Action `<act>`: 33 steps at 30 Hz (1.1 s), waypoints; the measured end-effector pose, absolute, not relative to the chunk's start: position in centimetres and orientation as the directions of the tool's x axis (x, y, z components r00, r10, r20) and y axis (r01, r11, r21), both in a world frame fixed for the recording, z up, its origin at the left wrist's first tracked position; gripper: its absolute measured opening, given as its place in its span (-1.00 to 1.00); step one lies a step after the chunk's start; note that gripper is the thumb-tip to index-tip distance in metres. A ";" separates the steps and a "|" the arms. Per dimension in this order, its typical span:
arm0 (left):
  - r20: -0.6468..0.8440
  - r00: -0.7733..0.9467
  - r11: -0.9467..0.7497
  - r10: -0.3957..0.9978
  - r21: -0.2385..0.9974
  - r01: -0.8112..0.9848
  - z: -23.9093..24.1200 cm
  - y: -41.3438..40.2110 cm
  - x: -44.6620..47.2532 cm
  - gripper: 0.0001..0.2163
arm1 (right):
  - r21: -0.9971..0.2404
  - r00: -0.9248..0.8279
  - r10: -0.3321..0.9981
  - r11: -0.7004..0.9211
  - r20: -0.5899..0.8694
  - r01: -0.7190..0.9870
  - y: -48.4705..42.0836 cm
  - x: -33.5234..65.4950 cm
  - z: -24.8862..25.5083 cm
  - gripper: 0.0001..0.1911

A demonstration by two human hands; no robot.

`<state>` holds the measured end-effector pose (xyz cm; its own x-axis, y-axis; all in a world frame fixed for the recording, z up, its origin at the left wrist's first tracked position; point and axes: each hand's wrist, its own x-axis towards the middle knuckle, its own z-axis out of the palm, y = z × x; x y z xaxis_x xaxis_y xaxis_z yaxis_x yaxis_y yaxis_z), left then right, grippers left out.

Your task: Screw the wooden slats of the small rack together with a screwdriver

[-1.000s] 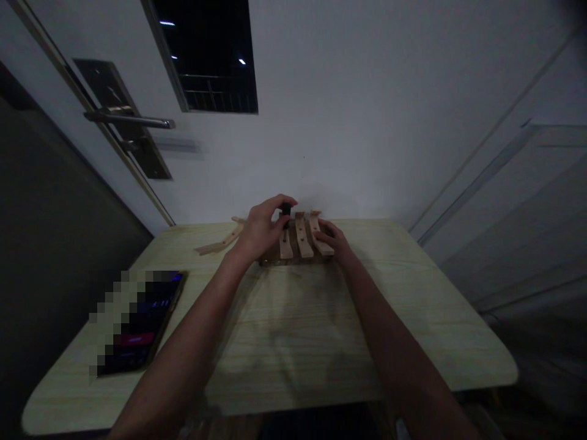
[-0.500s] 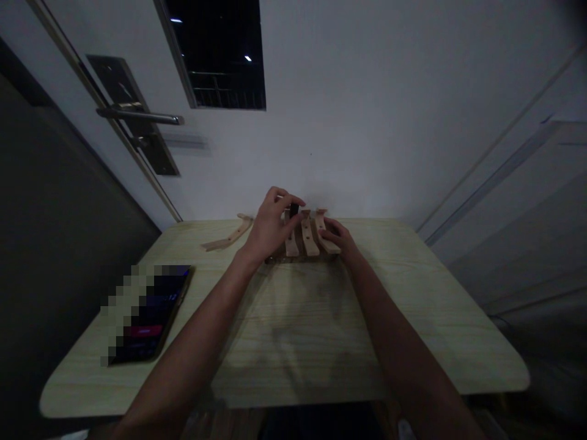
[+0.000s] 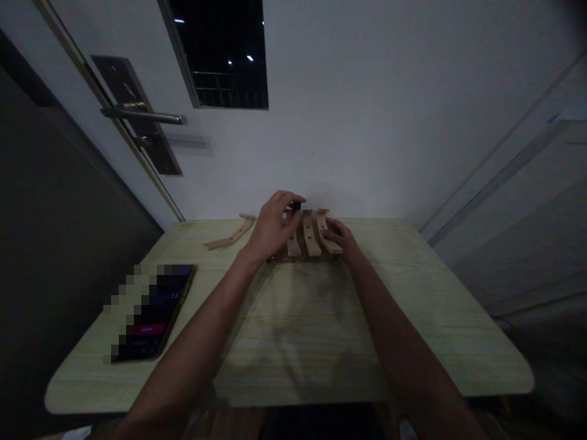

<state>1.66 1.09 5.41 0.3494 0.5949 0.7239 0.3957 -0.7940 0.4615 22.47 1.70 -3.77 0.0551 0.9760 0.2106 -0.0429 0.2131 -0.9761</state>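
At twelve o'clock on the pale wood-grained table (image 3: 449, 330), three bent, light wooden strips (image 3: 311, 239) lay across a dark brown base (image 3: 303, 259). Your left hand (image 3: 275, 223) pinched a small black handle-like piece (image 3: 296, 206) above the leftmost strip. Your half-curled right hand (image 3: 342, 237) touched the rightmost strip (image 3: 332, 247); its grip was unclear. A loose bent wooden strip (image 3: 238, 233) lay at eleven o'clock.

Four wooden pieces (image 3: 312, 245), one phone (image 3: 158, 315)
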 end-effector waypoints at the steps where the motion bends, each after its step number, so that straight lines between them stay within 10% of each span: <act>1: 0.724 0.338 -0.787 0.601 0.464 0.407 5.5 1.1 1.7 -0.81 | -0.976 0.060 0.976 0.212 0.210 -0.044 1.7 22.4 -3.8 -0.45; 33: 0.708 0.321 -0.767 0.630 0.502 0.399 5.3 1.5 1.5 -0.80 | -0.978 0.059 0.978 0.205 0.202 -0.040 1.8 22.6 -3.9 -0.43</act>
<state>1.49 1.48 5.34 0.3206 0.6297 0.7076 0.3986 -0.7673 0.5023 22.55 1.80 -3.94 0.0589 0.9776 0.2021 -0.0401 0.2046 -0.9780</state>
